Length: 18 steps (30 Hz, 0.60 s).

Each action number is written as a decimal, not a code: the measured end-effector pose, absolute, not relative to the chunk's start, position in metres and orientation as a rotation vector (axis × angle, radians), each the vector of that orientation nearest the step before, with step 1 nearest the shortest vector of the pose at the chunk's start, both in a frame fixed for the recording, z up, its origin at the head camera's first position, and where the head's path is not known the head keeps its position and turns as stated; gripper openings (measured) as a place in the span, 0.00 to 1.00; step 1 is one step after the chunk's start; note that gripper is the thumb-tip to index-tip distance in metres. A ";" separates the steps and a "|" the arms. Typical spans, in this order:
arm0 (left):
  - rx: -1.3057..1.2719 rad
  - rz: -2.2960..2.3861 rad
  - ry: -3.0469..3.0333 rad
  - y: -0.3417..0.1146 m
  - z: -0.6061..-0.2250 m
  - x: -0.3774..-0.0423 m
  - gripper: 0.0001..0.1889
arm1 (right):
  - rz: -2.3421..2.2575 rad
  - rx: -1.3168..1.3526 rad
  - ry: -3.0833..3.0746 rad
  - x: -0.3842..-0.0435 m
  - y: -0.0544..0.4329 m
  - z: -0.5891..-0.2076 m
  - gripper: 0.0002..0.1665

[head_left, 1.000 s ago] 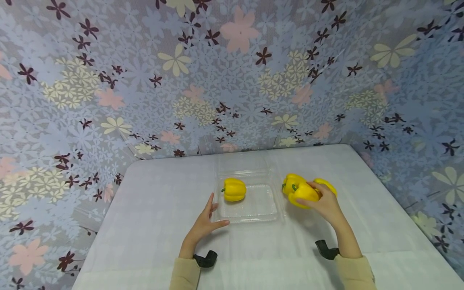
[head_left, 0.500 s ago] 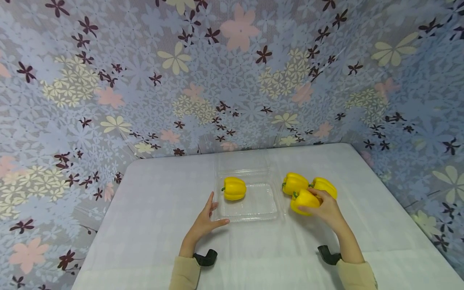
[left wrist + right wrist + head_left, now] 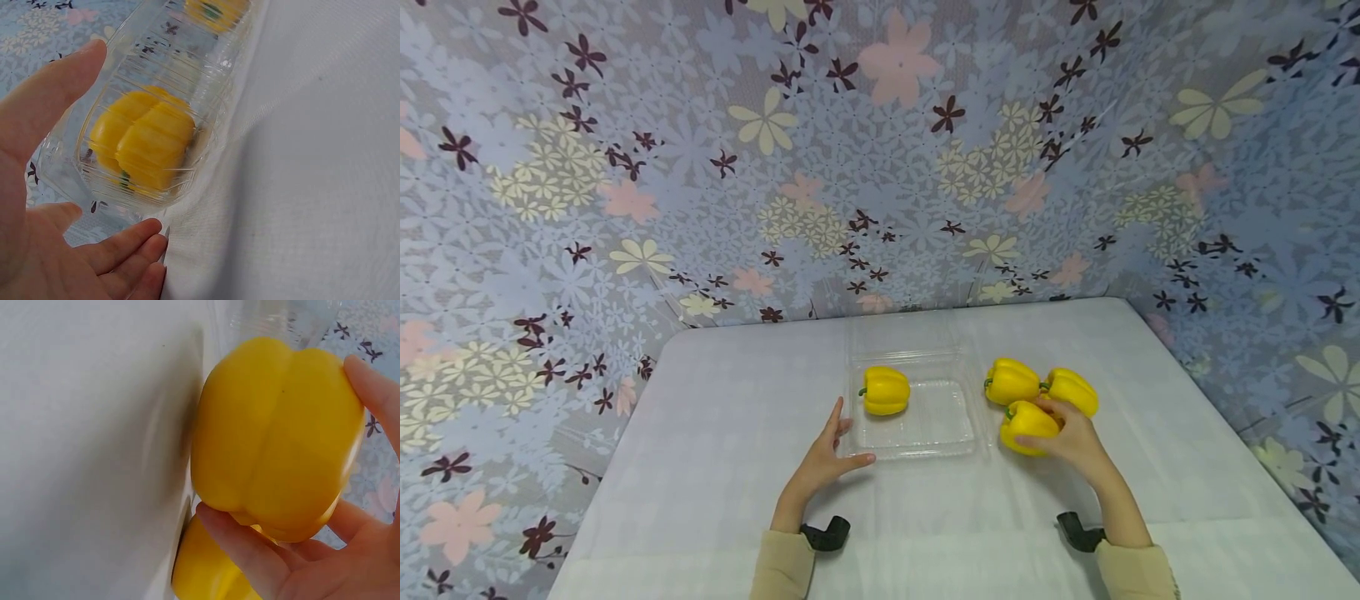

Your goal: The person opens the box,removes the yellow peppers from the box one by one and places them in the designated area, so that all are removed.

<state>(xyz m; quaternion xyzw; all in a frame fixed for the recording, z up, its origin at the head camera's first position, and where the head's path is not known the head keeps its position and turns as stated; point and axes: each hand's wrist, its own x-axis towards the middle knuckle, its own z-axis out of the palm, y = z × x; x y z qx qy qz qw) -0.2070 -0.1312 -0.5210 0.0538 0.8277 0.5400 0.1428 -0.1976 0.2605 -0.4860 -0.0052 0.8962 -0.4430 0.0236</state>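
My right hand [image 3: 1070,433] grips a yellow bell pepper [image 3: 1024,427], thumb on one side and fingers on the other; the right wrist view shows this pepper [image 3: 275,437] close up. Behind it lie two more yellow bell peppers, one to the left [image 3: 1011,381] and one to the right [image 3: 1072,390]. My left hand [image 3: 822,462] is spread at the front left corner of a clear plastic container [image 3: 936,452], fingers straight. Inside the container, at its left, another yellow bell pepper [image 3: 885,390] lies on its side, seen through the ribbed wall in the left wrist view [image 3: 150,140].
The container's clear lid [image 3: 902,332] lies folded back toward the wall. A white cloth [image 3: 722,400] covers the table. Flowered fabric [image 3: 880,167] rises behind the table's back edge. Dark wrist-worn pieces show at the left wrist [image 3: 826,535] and right wrist [image 3: 1081,533].
My right hand has drawn the gripped bell pepper toward me, away from the two behind it, which now show more fully. The left hand and the container have stayed in place.
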 end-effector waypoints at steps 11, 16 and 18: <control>0.161 1.551 2.401 -0.131 -0.522 -0.207 0.59 | -1.337 0.008 2.764 -0.197 0.259 -0.492 0.48; 0.159 1.544 2.406 -0.131 -0.522 -0.208 0.59 | -1.332 0.009 2.739 -0.196 0.259 -0.490 0.48; 0.157 1.545 2.403 -0.131 -0.521 -0.207 0.59 | -1.325 0.010 2.726 -0.195 0.259 -0.488 0.47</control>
